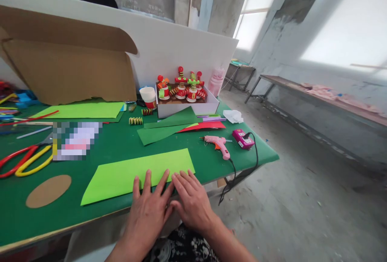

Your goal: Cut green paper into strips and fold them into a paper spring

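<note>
Several fingers (147, 183), lime sheet (121, 177) partly hidden

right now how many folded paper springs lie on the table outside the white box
2. One yellow spring lies left of the dark green paper; one reddish spring lies behind the first, by the cup. Others may be hidden behind the box.

sunlit wall (338, 40) behind a long bench (292, 84), grey floor (302, 201).

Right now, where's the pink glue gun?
In the head view, the pink glue gun lies right of centre on the green table, just left of the magenta box and beyond the person's right hand.
</note>
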`<state>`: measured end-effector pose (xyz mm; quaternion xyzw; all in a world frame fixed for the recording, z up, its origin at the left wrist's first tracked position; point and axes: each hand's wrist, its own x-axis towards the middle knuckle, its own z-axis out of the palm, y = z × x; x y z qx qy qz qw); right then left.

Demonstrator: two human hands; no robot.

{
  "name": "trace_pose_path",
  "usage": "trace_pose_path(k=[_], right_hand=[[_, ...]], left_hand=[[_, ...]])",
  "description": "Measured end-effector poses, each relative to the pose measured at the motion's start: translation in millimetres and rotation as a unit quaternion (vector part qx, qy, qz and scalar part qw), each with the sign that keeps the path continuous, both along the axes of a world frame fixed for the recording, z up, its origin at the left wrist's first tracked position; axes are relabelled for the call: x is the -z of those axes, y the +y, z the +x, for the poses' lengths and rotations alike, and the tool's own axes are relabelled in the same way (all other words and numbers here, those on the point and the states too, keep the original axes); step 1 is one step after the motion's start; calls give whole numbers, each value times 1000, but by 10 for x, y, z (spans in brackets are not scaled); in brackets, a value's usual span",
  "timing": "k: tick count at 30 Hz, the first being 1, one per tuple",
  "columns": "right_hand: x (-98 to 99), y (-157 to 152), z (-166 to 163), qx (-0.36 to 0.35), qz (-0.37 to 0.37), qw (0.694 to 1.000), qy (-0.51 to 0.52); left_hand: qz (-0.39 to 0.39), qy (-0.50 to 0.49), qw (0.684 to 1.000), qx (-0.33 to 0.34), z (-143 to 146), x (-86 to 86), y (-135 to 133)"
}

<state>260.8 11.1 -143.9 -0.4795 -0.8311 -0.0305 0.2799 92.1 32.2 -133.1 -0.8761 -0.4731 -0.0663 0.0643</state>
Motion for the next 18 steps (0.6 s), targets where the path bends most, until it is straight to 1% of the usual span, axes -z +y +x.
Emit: trace_pose_path(k=[3,5,10,13,18], right_hand=[[85,11,-13,10,-18,1000,-16],[135,34,8,15,-16,1000,-19],[209,74,49,17,21,999,-23],[235,75,50,26,36,998,-36],[293,78,59,43,31,997,-60]], left_hand=[[-3,-7,1000,-13,9,7,-12],[4,-22,1000,-19,19,29,-22],[31,-51,998,-21,16,90,-21],[38,-43,998,-15,-32,106,-13],[37,-43,998,-30,-151,121,-12]])
